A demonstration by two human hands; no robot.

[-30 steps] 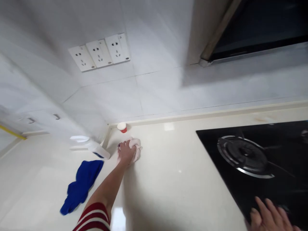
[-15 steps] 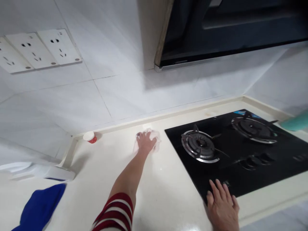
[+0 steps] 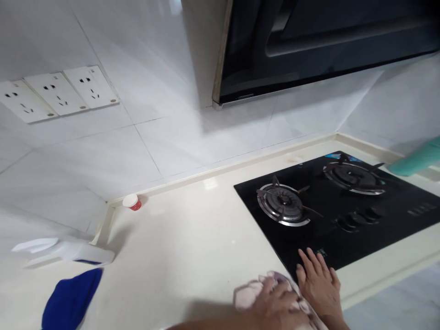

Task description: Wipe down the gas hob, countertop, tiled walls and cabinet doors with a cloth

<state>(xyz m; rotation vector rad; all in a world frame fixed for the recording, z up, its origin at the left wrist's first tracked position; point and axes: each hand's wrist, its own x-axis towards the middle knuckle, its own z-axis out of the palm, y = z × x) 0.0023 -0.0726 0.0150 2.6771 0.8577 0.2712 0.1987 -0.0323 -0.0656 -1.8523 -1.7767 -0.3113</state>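
A pale pinkish cloth [image 3: 248,294] lies bunched on the countertop beside the stove's front left corner. Over it is my left hand [image 3: 277,300], fingers curled and gripping the cloth, slightly blurred. Close to its right, my right hand [image 3: 319,285] lies with fingers apart. Its fingertips rest on the front edge of the black gas stove [image 3: 302,247], and it holds nothing.
At the back left corner sits a red and white paper cup [image 3: 132,202]. A white tissue pack [image 3: 80,253] and a blue cloth [image 3: 70,300] are at left. A range hood [image 3: 309,46] overhangs the stove; a green cylinder [image 3: 415,158] is at right.
My left hand has pulled the pale cloth from the back of the countertop to the front, next to my right hand. My right hand stays at the stove's edge. The view has shifted slightly.
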